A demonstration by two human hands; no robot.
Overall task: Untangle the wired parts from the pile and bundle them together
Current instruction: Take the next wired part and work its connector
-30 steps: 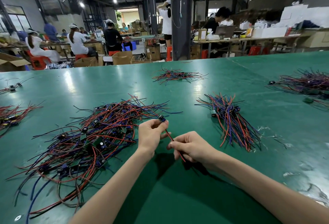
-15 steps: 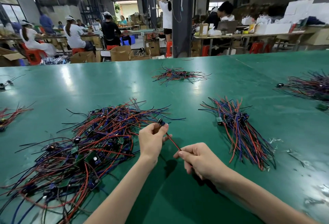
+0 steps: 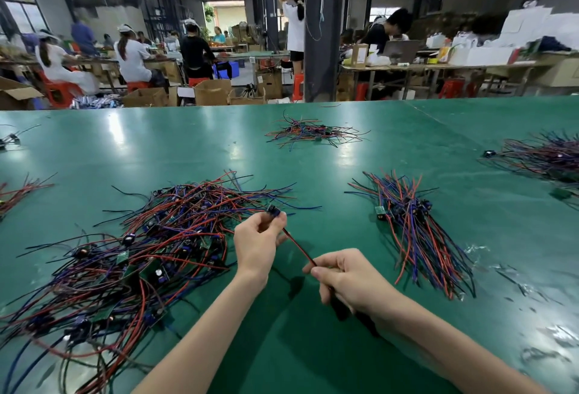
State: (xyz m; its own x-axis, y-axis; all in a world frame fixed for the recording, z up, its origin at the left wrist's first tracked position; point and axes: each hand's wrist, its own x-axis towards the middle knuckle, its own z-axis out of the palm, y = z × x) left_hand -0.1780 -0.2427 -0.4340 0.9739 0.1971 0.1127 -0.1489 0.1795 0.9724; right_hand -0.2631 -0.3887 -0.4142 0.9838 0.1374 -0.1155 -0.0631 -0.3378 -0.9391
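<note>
A big tangled pile of red, blue and black wired parts (image 3: 131,255) with small green boards lies on the green table (image 3: 313,180) at the left. My left hand (image 3: 257,241) pinches the small black component end of one wired part (image 3: 274,211) just right of the pile. Its red and black wires (image 3: 297,248) run down to my right hand (image 3: 347,277), which grips them in curled fingers. A straightened bundle of wired parts (image 3: 416,233) lies to the right of my hands.
A smaller wire heap (image 3: 313,133) lies farther back in the middle. More wire heaps sit at the right edge (image 3: 545,155) and the left edge (image 3: 18,193). Clear plastic scraps (image 3: 507,271) lie at the right. People work at benches beyond the table.
The camera view has shifted slightly downward. Both hands keep their hold on the same wired part, with the right hand a little farther along the wires.
</note>
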